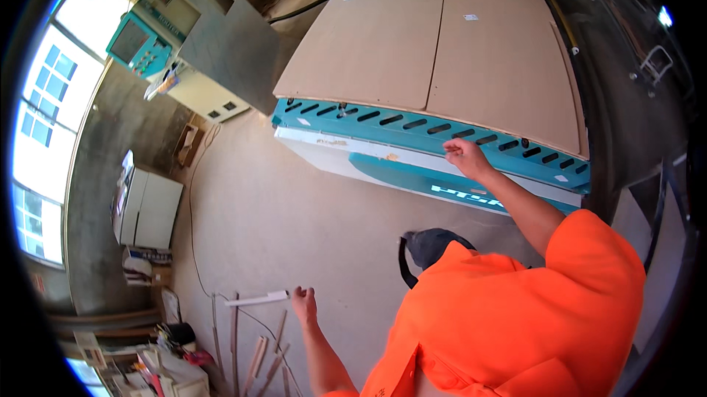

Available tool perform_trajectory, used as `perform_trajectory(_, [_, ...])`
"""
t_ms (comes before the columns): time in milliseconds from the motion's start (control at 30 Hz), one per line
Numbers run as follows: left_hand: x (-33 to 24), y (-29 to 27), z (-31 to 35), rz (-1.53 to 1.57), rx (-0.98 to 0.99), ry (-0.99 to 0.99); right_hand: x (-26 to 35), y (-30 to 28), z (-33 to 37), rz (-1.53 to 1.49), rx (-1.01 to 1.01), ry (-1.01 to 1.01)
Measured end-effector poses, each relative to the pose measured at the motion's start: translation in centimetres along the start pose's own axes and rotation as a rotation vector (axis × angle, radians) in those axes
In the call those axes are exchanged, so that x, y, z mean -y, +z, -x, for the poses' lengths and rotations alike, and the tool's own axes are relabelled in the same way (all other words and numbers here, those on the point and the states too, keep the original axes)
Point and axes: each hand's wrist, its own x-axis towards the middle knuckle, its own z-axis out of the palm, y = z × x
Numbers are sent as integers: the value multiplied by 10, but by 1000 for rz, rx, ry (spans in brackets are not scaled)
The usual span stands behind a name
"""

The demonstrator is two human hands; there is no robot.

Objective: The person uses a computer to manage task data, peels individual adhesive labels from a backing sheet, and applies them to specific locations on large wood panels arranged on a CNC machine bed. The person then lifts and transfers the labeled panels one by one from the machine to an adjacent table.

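Saw tan, flat, wood-look panels (361,43) just beyond R hand (467,158), atop teal, slotted metal machine bed (401,134). Found R hand part-curled, L hand (303,304) loosely bent, nothing visibly held in either. Could've snagged R hand via dipping into slots (439,129) beside it, or knocked panels askew w/ careless push.

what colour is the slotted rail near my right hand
Teal: the slotted rail shows best in the head view, its slots looking dark.
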Motion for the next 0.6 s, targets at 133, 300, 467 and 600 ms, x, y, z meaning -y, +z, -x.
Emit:
perform_trajectory(133, [-100, -7, -154, 88, 102, 240, 2, 34, -43, 51, -176, 52])
perform_trajectory(300, [-196, 20, -291, -100, 237, 527, 11, 80, -104, 141, -363, 76])
perform_trajectory(467, [-288, 49, -399, -202, 266, 774, 24, 96, -154, 419, -481, 51])
perform_trajectory(600, [-362, 72, -489, -263, 287, 941, 34, 114, -180, 582, -585, 197])
